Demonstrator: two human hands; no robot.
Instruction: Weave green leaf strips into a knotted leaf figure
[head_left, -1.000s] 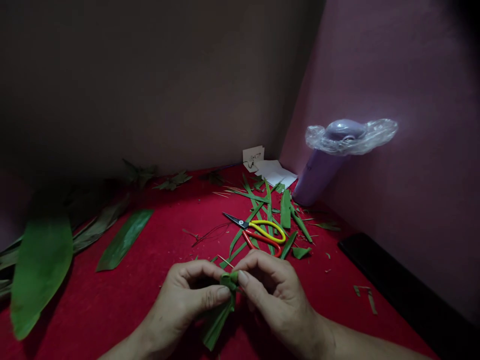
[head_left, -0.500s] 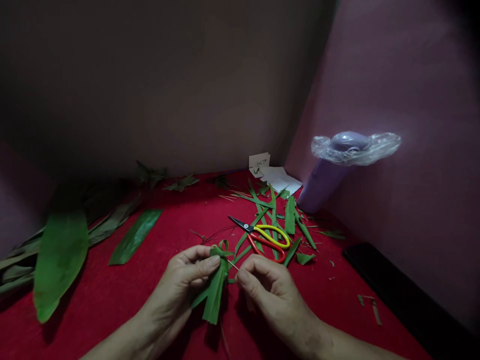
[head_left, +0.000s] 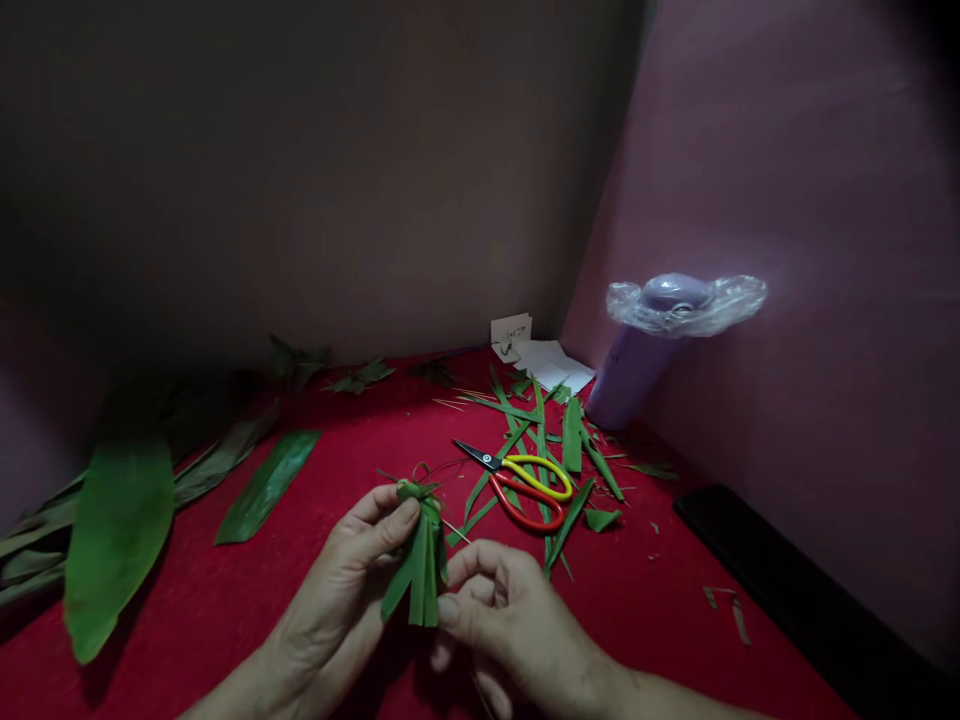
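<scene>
My left hand pinches a small bundle of folded green leaf strips near its knotted top, with the thumb in front. Split leaf ends hang down from the grip, and small curled loops stand on top. My right hand is closed just right of the bundle, its thumb tip by the lower strips. A thin pale stick runs from beside the bundle to the right index finger; the rest of it is hidden by the hand. Scissors with one yellow and one red handle lie open beyond my hands.
Cut leaf strips lie scattered around the scissors on the red cloth. A large leaf and a cut leaf piece are at left. Farther back are white papers and a plastic-topped purple bottle; a black object lies right.
My right hand has moved down and slightly left, its thumb now near the hanging strips. The leaf bundle has turned and shifted a little left. The whole view has shifted slightly.
</scene>
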